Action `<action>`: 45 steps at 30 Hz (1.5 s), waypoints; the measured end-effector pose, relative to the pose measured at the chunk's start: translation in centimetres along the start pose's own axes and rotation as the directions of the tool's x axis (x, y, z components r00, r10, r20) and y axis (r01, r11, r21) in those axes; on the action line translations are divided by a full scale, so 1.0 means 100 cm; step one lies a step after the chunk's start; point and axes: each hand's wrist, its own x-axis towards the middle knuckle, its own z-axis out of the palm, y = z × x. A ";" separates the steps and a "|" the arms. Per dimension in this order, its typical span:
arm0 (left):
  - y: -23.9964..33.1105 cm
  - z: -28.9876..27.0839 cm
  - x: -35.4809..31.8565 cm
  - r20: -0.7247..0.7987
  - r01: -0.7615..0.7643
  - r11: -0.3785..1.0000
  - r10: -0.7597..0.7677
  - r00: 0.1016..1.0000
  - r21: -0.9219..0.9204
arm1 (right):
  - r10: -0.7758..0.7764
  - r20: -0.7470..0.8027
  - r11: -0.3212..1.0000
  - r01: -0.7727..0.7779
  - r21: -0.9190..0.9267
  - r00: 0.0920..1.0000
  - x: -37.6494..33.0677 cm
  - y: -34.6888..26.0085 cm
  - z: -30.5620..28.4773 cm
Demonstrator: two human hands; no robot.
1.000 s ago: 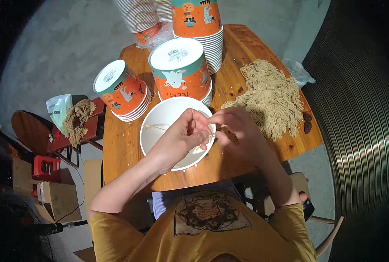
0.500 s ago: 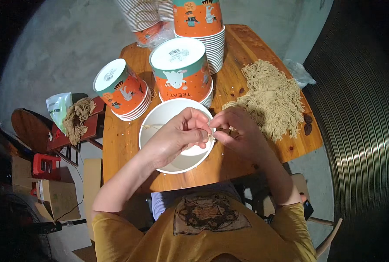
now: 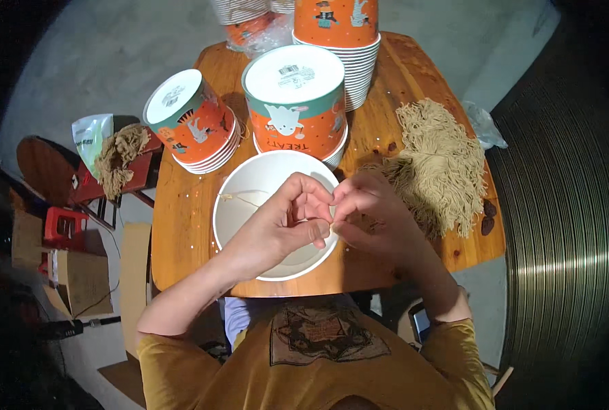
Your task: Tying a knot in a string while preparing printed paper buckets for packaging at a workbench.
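Observation:
My left hand (image 3: 273, 225) and my right hand (image 3: 379, 215) meet over the right rim of a white paper bucket (image 3: 246, 181), which stands mouth up at the table's near edge. Both are closed in a pinch on a thin beige cord, of which only a small bit shows between the fingertips. Across the bucket's inside, more of the cord (image 3: 239, 198) runs from the left wall toward my left hand, which hides its middle. To the right of my right hand lies a heap of cut beige cords (image 3: 448, 167).
Upside-down orange and green buckets stand in stacks: a small one (image 3: 191, 126), a large one (image 3: 297, 113) and a tall one (image 3: 345, 55). The wooden table (image 3: 188, 232) has dark spots. At left, more cord (image 3: 122, 154) hangs from a red stool (image 3: 135, 158). Corrugated sheet (image 3: 557, 273) curves at right.
The whole view has shifted slightly with my head. My hands stay pinched together at the bucket's right rim, with the fingertips drawn closer and the bit of cord between them less visible.

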 end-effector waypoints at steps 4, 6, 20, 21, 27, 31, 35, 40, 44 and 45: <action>0.001 -0.005 0.001 0.036 0.091 0.977 -0.086 0.996 -0.191 | 0.006 0.070 0.989 -0.016 0.144 0.998 0.013 0.007 -0.007; 0.002 -0.008 0.000 0.053 0.115 0.964 -0.105 0.993 -0.238 | 0.008 0.135 0.969 -0.042 0.245 0.991 0.020 0.009 -0.009; 0.002 -0.001 -0.012 -0.006 0.106 0.974 -0.109 0.994 -0.199 | 0.410 0.328 0.681 -0.524 0.512 0.851 0.005 0.003 -0.009; 0.002 0.000 -0.012 -0.001 0.092 0.975 -0.095 0.996 -0.200 | 0.313 0.272 0.829 -0.402 0.389 0.910 0.001 0.005 -0.008; 0.000 0.005 -0.021 -0.052 0.069 0.978 -0.081 0.995 -0.198 | 0.234 0.092 0.930 -0.251 0.270 0.968 -0.001 -0.007 0.005; 0.000 0.007 -0.028 -0.065 0.060 0.978 -0.075 0.995 -0.200 | 0.029 0.017 0.976 -0.032 0.217 0.999 -0.005 -0.006 0.016; -0.002 0.006 -0.035 -0.034 0.025 0.976 -0.033 0.999 -0.214 | -0.015 -0.080 0.984 0.029 0.175 0.997 -0.004 -0.013 0.017; -0.003 0.009 -0.033 -0.068 -0.029 0.991 0.020 0.997 -0.130 | -0.185 -0.112 0.982 0.179 -0.057 0.976 -0.004 -0.015 0.018; -0.002 0.011 -0.029 -0.064 -0.034 0.996 0.029 0.998 -0.082 | -0.055 -0.122 0.998 0.059 0.033 0.991 -0.013 -0.014 0.025; -0.002 0.010 -0.028 -0.068 -0.029 0.996 0.024 0.997 -0.079 | 0.017 -0.134 0.996 -0.005 0.086 0.991 -0.013 -0.013 0.026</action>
